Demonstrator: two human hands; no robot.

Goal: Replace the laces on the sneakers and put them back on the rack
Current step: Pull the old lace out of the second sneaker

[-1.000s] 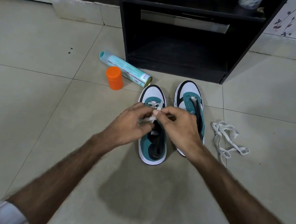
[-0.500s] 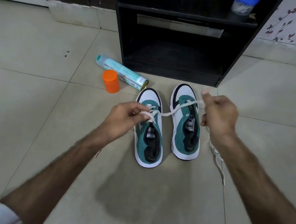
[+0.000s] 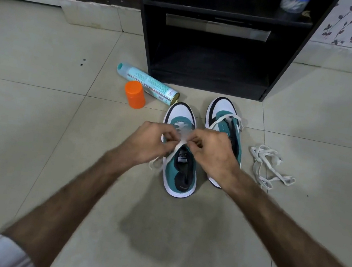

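Observation:
Two white, teal and black sneakers stand side by side on the tiled floor, toes toward the rack. Over the left sneaker (image 3: 180,180) both hands meet: my left hand (image 3: 148,142) and my right hand (image 3: 211,152) each pinch the white lace (image 3: 168,155) threaded through its front eyelets. One end of that lace trails down over the shoe's left side onto the floor. The right sneaker (image 3: 222,110) has a white lace looped loosely through its front eyelets; my right hand hides its heel. The black rack (image 3: 206,69) stands just behind the shoes, its bottom shelf bare.
A loose white lace (image 3: 266,166) lies tangled on the floor to the right of the shoes. A teal spray can (image 3: 148,84) lies on its side left of the rack, with its orange cap (image 3: 135,94) beside it. A blue-lidded jar (image 3: 293,0) sits on the rack's upper shelf.
My right hand, which had pulled the lace out to the right above the right sneaker, has come back to meet my left hand over the left sneaker.

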